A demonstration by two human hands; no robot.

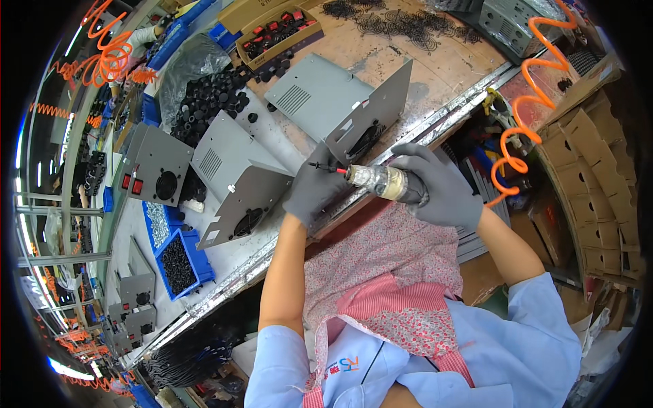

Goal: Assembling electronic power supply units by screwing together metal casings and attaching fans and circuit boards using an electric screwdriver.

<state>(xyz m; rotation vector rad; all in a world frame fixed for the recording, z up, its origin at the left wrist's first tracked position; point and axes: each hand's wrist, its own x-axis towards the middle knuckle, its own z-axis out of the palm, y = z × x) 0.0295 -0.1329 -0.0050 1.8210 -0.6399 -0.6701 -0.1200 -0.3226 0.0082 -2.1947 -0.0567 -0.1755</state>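
Note:
My right hand (442, 189), in a grey glove, is wrapped round a power screwdriver (389, 182) bound in worn tape. An orange coiled hose (510, 166) runs up beside that hand. The driver points left, and its red-collared tip reaches my gloved left hand (314, 190). The left fingers are closed near a small dark piece at the tip; what they hold is too small to make out. Just beyond my hands stands a bent grey metal panel (373, 115) with a vent and a dark round fan opening. A similar grey panel (248, 194) stands left of my left hand.
Another grey panel (153, 163) with red switches is at the left. Blue bins hold black screws (178, 265) and silver screws (156, 223). Black round caps (207, 102) lie heaped behind, near a cardboard box (279, 34) of switches. Cardboard dividers (592, 183) stand at right.

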